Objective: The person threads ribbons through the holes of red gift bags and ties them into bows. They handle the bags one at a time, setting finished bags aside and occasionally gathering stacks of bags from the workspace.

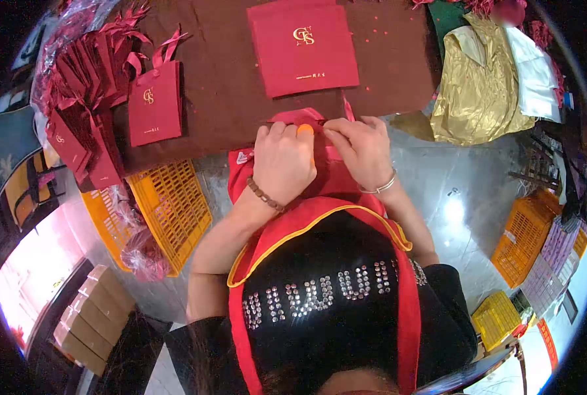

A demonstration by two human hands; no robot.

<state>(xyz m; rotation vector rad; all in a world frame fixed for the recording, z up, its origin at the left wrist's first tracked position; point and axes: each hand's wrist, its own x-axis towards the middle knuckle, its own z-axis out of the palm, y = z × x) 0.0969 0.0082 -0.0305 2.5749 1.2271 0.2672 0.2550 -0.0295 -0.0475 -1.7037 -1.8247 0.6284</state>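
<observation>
The large red bag [305, 56] with gold lettering lies flat on the brown surface [399, 79], and just on the near side of it the two hands are bent over a red piece [300, 117] with a narrow ribbon [347, 105] that rises towards the bag's near edge. The left hand [283, 155] is curled, knuckles up, with a small orange item [305, 130] at its index finger; what its fingertips grasp is hidden, so I cannot tell. The right hand [364, 145] has thumb and forefinger drawn together as if pinching the red material, though the exact grip is too small to make out. The ribbon looks light, soft and limp, likely smooth enough to slide between the fingers, so it would be best taken close to where it meets the piece rather than by its loose end. The large red bag seems thin, light and fairly stiff, probably card or coated paper that would keep a crease if squeezed; hold it by a side edge, with a flat palm beneath, away from the gold print. To the left of that bag, the small red bag [155, 108] looks just as light and could be lifted by its ribbon loops; a tug there might pucker the top, so supporting the body too would be kinder
</observation>
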